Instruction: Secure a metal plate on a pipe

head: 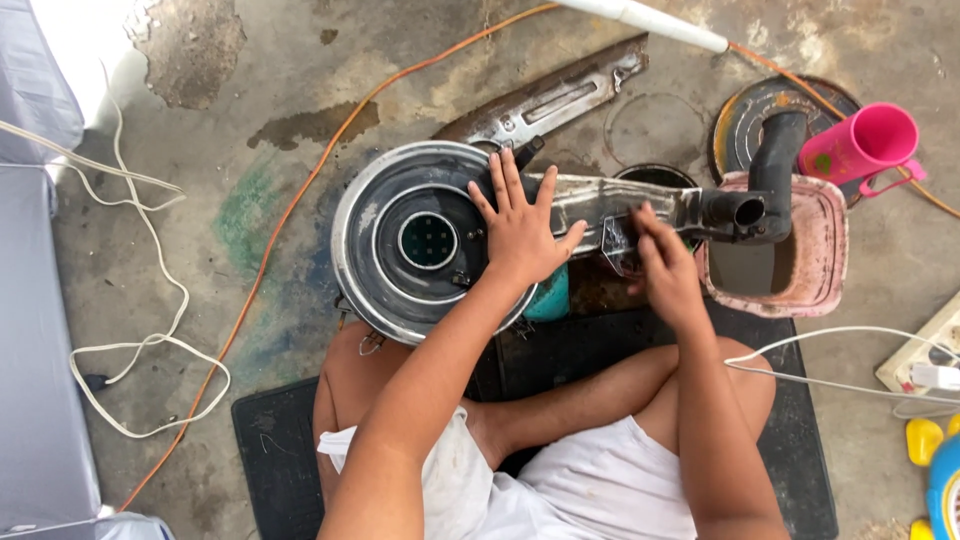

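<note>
From the head camera I look straight down at my crossed legs on a black rubber mat (280,440), with a round metal air-cleaner housing (400,240) lying flat on the concrete floor (200,200) just past my left knee, at about ten o'clock from the centre of the view. My left hand (520,235) lies flat on the housing's rim at its three o'clock side, fingers spread and released, pressing down rather than grasping. A metal intake arm (600,200) runs from the housing toward three o'clock and ends in a black rubber elbow hose (765,195). My right hand (665,265) is on that arm near its middle, fingers curled down against the metal; I cannot tell whether they are clenched round it or only touching it. Under the hose end sits a worn pink square tub (825,250), and a pink plastic jug (865,145) lies at its one o'clock. A teal container (550,298) peeks out below my left wrist. A flat metal bracket (555,100) lies at twelve o'clock from the housing, an orange cable (290,215) snakes from twelve o'clock toward seven, and a white cord (150,300) loops at nine o'clock.
</note>
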